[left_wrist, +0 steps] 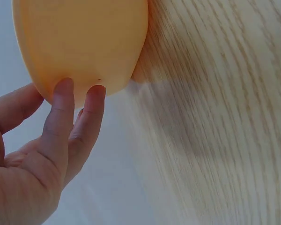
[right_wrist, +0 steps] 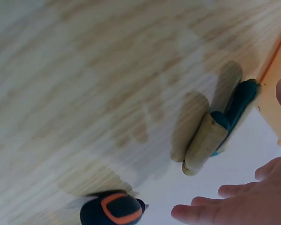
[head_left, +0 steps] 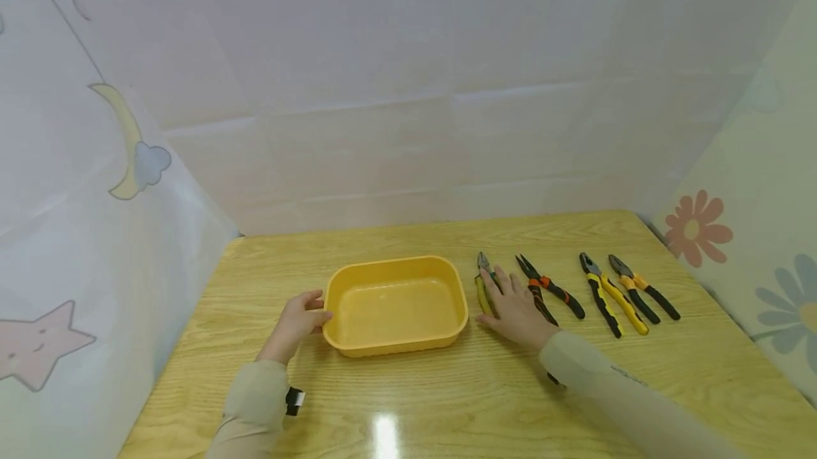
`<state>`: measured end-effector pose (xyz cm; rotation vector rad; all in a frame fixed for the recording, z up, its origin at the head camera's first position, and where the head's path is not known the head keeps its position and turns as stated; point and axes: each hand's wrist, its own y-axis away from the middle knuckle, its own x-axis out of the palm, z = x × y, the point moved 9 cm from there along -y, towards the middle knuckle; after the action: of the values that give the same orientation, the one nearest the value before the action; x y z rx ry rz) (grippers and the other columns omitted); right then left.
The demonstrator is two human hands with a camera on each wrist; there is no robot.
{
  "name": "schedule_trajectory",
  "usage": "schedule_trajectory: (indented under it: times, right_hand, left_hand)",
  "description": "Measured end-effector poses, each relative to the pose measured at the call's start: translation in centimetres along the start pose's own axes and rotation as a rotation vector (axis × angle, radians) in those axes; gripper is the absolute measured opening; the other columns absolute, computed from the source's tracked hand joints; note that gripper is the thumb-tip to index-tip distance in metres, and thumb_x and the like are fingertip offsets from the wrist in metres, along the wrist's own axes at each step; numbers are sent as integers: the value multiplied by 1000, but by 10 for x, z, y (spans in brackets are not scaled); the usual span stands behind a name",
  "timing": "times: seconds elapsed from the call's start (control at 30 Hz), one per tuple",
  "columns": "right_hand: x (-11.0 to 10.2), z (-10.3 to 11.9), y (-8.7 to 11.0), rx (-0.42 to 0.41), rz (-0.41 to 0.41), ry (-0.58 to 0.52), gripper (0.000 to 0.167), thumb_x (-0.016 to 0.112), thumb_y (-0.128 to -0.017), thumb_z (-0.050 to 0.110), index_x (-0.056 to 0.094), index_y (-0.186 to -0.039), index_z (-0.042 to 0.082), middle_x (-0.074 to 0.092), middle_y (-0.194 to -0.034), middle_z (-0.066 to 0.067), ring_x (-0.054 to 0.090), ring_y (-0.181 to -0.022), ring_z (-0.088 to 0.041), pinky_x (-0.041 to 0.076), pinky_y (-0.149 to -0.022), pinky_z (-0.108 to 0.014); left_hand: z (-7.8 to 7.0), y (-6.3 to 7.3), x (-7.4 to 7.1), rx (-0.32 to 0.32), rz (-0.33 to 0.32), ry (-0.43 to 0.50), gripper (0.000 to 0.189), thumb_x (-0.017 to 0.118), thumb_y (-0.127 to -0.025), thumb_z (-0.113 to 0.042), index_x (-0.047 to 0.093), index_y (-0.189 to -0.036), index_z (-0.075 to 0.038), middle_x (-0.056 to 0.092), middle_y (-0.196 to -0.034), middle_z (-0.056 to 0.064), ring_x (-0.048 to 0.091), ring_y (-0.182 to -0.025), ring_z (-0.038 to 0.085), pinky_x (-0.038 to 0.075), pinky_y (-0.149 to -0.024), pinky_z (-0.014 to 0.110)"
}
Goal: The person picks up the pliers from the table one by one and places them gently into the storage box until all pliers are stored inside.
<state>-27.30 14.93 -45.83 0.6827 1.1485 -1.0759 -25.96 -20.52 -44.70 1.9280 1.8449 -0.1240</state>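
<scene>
Pinching the yellow tray by its end: left grip. Right grip spreads over green-and-yellow pliers. Work seems barely begun; all four pliers lie outside.

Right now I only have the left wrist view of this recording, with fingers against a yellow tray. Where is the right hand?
Observer: The head view shows the right hand over the leftmost pliers, partly covering them, just right of the yellow tray.
Operator: Are there other pliers on the table?
Observer: Yes, three more pairs lie further right: the orange-and-black pliers, the yellow-and-black pliers and the rightmost pliers.
Operator: Is the right hand gripping the leftmost pair?
Observer: No, the right wrist view shows its fingers extended, not curled round the handles.
</scene>
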Motion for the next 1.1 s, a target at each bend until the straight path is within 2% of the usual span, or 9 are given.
schedule_trajectory:
  times: [0.13, 0.3, 0.43, 0.6, 0.83, 0.97, 1.1]
  right_hand:
    - [7, -6, -4, 23, 30, -16, 88, 69, -91, 37, 21, -152, -4, 17, -150, -37, 21, -130, -64, 27, -92, -79]
    - [18, -15, -9, 44, 61, 14, 91, 66, -91, 43, 18, -152, -4, 17, -150, -37, 22, -128, -65, 28, -88, -80]
    - [24, -20, -12, 87, 108, -4, 92, 65, -91, 44, 16, -153, -2, 13, -151, -37, 18, -130, -64, 26, -89, -81]
    - [28, -23, -14, 133, 161, -12, 93, 63, -92, 47, 14, -154, -1, 11, -151, -38, 18, -132, -62, 27, -91, -79]
    - [27, -21, -12, 181, 230, -58, 88, 61, -94, 46, 15, -154, 0, 8, -150, -41, 16, -133, -62, 38, -89, -72]
    - [27, -19, -14, 199, 263, -97, 86, 62, -94, 43, 17, -154, 1, 6, -148, -44, 13, -133, -63, 35, -92, -73]
    - [30, -21, -17, 206, 269, -91, 83, 62, -95, 40, 17, -155, 3, 11, -146, -46, 14, -132, -63, 32, -94, -73]
  left_hand:
    - [-2, 0, 1, 11, -9, -13, 55, 57, -92, 7, 34, -141, 17, 45, -131, 38, 61, -102, 38, 56, -76, 37]
    - [-2, 1, 2, 16, -18, -18, 52, 57, -91, 9, 36, -138, 19, 48, -127, 38, 63, -95, 32, 57, -73, 35]
    - [-2, 1, 2, 7, -32, -34, 51, 57, -90, 9, 38, -137, 19, 50, -125, 36, 62, -92, 28, 56, -71, 33]
    - [-4, 2, 3, -3, -32, -53, 50, 56, -91, 9, 40, -138, 17, 50, -125, 34, 61, -95, 30, 56, -71, 33]
    - [-5, 1, 4, -3, -34, -53, 49, 56, -91, 10, 41, -137, 17, 52, -123, 33, 61, -95, 31, 55, -69, 32]
    - [-6, 2, 4, -5, -39, -53, 49, 55, -90, 11, 40, -136, 18, 51, -124, 34, 60, -99, 34, 56, -70, 33]
    - [-7, 3, 3, -1, -43, -60, 48, 54, -90, 12, 41, -136, 18, 51, -123, 35, 60, -99, 34, 55, -70, 32]
